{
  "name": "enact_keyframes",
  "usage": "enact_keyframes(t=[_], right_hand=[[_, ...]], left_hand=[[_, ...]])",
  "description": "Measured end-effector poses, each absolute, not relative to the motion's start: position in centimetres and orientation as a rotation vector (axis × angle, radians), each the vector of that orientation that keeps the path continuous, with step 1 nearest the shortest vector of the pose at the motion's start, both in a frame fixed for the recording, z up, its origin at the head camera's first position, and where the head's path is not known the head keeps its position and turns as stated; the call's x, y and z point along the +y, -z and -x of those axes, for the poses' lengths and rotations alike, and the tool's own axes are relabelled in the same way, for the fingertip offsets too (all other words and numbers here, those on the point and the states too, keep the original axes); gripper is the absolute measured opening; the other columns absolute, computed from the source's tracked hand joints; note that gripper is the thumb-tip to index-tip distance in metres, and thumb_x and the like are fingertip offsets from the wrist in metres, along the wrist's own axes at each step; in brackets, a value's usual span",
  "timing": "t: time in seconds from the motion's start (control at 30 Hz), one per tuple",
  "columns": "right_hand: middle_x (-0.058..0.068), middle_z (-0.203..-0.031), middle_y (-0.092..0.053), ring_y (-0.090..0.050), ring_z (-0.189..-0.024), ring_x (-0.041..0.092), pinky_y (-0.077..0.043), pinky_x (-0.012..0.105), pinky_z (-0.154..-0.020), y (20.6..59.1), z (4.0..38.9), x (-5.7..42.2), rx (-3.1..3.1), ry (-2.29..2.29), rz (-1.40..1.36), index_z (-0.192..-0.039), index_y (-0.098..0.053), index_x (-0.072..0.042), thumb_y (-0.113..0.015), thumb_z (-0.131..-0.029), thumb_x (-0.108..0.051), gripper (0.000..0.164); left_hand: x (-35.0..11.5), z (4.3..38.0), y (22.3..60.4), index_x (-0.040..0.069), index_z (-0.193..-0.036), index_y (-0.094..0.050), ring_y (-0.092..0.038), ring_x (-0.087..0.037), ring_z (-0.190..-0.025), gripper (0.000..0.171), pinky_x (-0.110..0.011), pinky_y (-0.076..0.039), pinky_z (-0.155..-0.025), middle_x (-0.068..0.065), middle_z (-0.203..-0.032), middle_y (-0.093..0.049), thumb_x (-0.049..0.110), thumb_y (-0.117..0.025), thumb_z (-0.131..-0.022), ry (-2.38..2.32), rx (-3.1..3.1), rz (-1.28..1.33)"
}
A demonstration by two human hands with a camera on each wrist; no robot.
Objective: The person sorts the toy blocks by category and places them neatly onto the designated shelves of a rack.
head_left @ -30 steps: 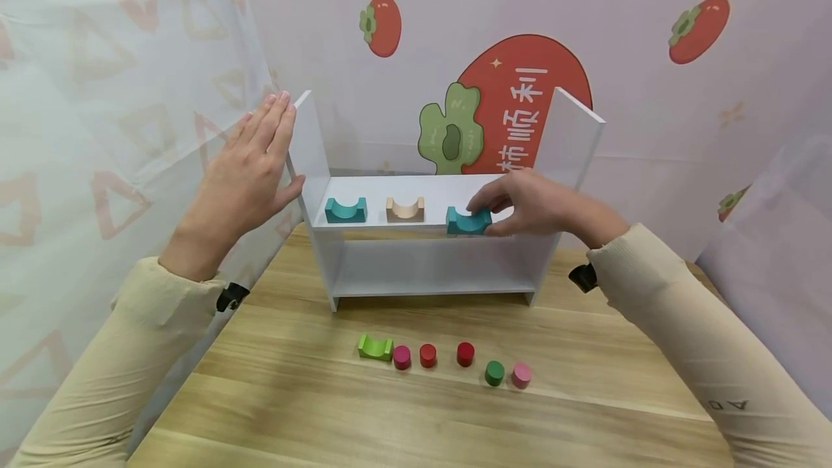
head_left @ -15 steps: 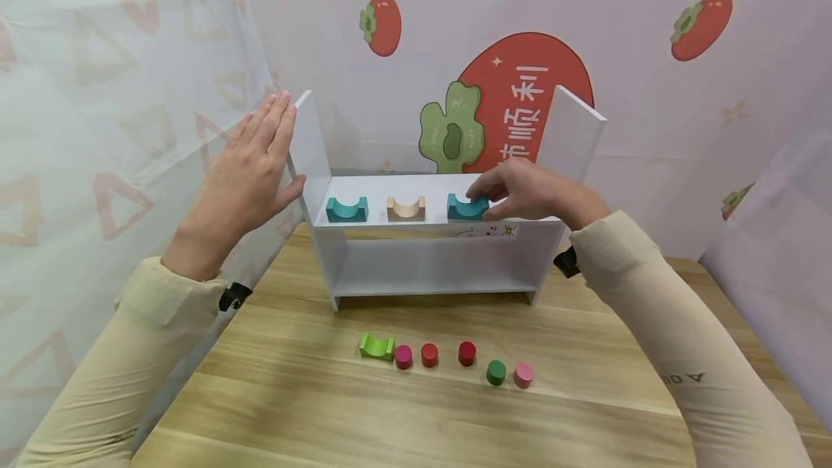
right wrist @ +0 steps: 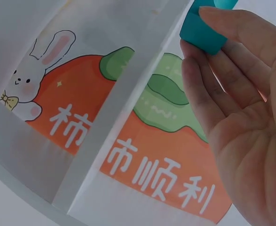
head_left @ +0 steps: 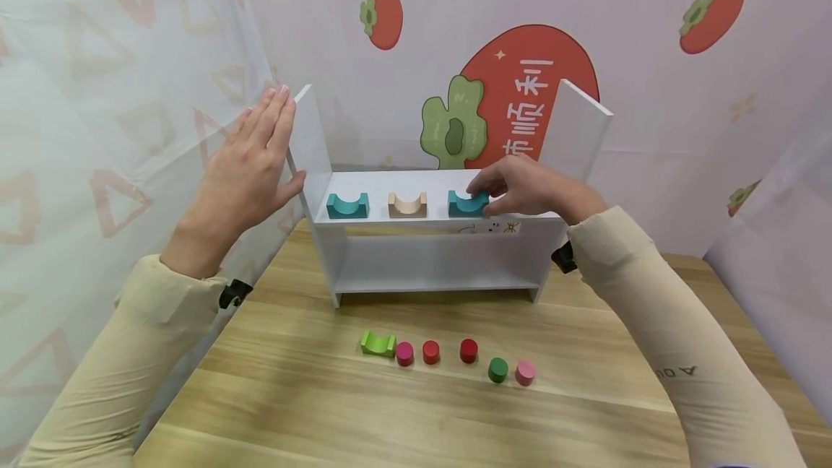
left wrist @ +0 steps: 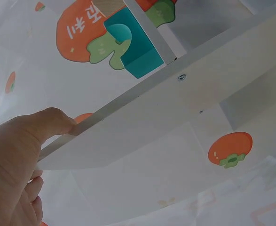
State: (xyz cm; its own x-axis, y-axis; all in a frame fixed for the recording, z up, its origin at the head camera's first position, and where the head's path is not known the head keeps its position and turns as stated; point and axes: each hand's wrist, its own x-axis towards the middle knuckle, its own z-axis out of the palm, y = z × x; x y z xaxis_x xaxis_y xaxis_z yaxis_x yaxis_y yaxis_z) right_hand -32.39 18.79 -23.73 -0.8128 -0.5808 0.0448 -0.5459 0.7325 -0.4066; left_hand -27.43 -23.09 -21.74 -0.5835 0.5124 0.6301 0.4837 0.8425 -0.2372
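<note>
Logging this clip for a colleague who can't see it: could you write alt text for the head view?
A person's right hand pinches a teal block on a white shelf, right of a beige block and a second teal block. The left hand touches the shelf's left side. A lime block and five cylinders stand in front on the table.

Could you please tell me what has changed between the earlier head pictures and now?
The rightmost teal block has moved back from the front edge of the upper shelf, roughly into line with the beige block. The right hand moved with it and keeps its grip. Unchanged: the left hand against the side panel, and the lime-green block and cylinders on the table.
</note>
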Motion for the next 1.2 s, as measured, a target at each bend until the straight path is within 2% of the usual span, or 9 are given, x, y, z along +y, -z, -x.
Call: enact_keyframes(t=[0.3,0.63,0.93,1.2], right_hand=[[0.009,-0.127,-0.077,-0.074,-0.112,0.027,-0.059,0.049,-0.105,23.9,32.4,18.7,2.841,0.612,0.898,-0.132,-0.075,-0.008,-0.08,-0.091,-0.008,0.041],[0.012,-0.13,-0.076,-0.073,-0.121,0.034,-0.057,0.05,-0.107,22.6,31.9,18.8,2.895,0.645,0.965,-0.134,-0.073,-0.008,-0.082,-0.09,-0.008,0.045],[0.009,-0.128,-0.076,-0.073,-0.121,0.029,-0.058,0.047,-0.107,21.0,29.7,17.8,2.872,0.61,1.031,-0.132,-0.074,-0.009,-0.083,-0.089,-0.01,0.044],[0.007,-0.129,-0.076,-0.074,-0.118,0.024,-0.058,0.045,-0.107,21.5,28.0,15.7,2.776,0.584,1.074,-0.134,-0.073,-0.01,-0.084,-0.09,-0.016,0.046]], left_hand=[[-23.1,27.3,21.7,-0.009,-0.163,-0.023,-0.022,-0.04,-0.163,0.097,-0.059,-0.026,-0.13,-0.025,-0.173,-0.024,0.014,-0.079,-0.088,-0.049,-2.293,0.724],[-23.2,27.5,21.7,-0.009,-0.163,-0.022,-0.022,-0.04,-0.163,0.097,-0.059,-0.026,-0.131,-0.026,-0.173,-0.024,0.014,-0.079,-0.088,-0.045,-2.292,0.728],[-23.1,27.5,21.7,-0.009,-0.163,-0.023,-0.022,-0.041,-0.163,0.098,-0.06,-0.026,-0.13,-0.026,-0.173,-0.025,0.012,-0.081,-0.087,-0.027,-2.286,0.735],[-23.0,27.5,21.7,-0.008,-0.164,-0.023,-0.023,-0.041,-0.163,0.098,-0.06,-0.027,-0.13,-0.025,-0.173,-0.025,0.012,-0.081,-0.087,-0.021,-2.29,0.735]])
